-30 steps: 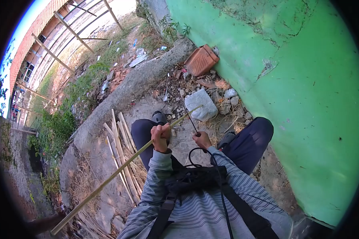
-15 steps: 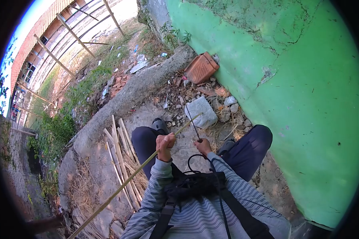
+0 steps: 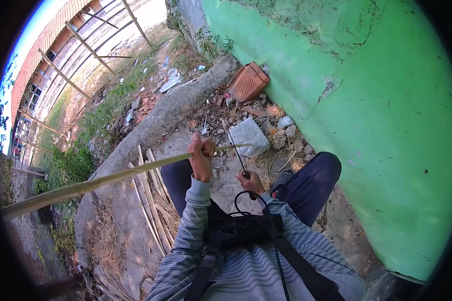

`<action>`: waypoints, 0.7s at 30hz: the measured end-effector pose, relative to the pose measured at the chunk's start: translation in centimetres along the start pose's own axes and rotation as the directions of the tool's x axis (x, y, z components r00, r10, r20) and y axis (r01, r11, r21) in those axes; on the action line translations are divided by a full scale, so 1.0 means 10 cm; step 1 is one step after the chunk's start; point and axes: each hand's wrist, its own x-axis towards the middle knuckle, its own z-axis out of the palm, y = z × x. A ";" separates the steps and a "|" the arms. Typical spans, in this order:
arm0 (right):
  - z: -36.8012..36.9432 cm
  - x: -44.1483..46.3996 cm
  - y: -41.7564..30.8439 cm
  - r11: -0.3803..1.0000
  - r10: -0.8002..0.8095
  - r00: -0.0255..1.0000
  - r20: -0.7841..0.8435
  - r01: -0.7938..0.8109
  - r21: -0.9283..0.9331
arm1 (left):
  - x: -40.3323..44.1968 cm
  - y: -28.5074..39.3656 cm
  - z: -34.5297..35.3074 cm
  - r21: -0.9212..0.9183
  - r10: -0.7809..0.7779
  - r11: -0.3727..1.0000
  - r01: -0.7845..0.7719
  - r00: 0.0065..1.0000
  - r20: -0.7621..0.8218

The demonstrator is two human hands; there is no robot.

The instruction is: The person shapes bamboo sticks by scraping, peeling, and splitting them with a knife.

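A long pale bamboo strip (image 3: 110, 176) runs from the far left to a thin tip over the whitish stone block (image 3: 249, 137). My left hand (image 3: 201, 155) is closed around the strip near its thin end, with the thumb up. My right hand (image 3: 251, 182) is closed on the handle of a thin dark blade (image 3: 236, 150), which points up and away towards the block's left edge. The blade lies just right of my left hand and close to the strip. More split strips (image 3: 153, 205) lie on the ground left of my knee.
A green wall (image 3: 386, 125) stands on the right. An orange-brown plastic container (image 3: 248, 82) rests against it above rubble. A concrete ridge (image 3: 160, 115) crosses to the left, with plants and litter beyond. A black cable hangs over my chest.
The strip's thick end has swung up at the left, so the strip lies flatter. My left hand has risen and turned slightly. My right hand still holds the blade.
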 end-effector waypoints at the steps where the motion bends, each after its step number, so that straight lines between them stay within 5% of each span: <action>1: 0.01 -0.02 0.00 0.998 -0.004 1.000 0.021 0.003 0.057 | 0.05 0.00 0.05 0.001 -0.004 1.000 0.004 1.000 0.007; 3: -0.01 -0.05 -0.02 0.993 -0.009 0.999 0.037 0.005 0.119 | 0.14 -0.02 0.14 0.011 -0.009 1.000 0.009 1.000 0.015; 8: -0.04 -0.01 -0.03 0.969 -0.222 0.975 -0.023 0.218 -0.116 | 0.27 -0.09 0.26 0.027 -0.057 0.998 0.056 0.998 0.015; 15: -0.03 0.10 0.00 0.969 -0.229 0.973 0.006 0.228 -0.097 | 0.24 -0.11 0.41 0.115 -0.026 0.993 0.023 0.999 0.027; 17: -0.05 0.18 0.18 0.990 -0.076 0.993 -0.088 0.064 -0.129 | 0.22 -0.10 0.41 0.115 -0.020 0.993 0.014 0.999 0.044; 21: -0.02 0.22 0.13 0.977 -0.138 0.984 -0.112 0.117 -0.180 | 0.23 -0.09 0.35 0.046 0.007 0.999 -0.007 1.000 -0.001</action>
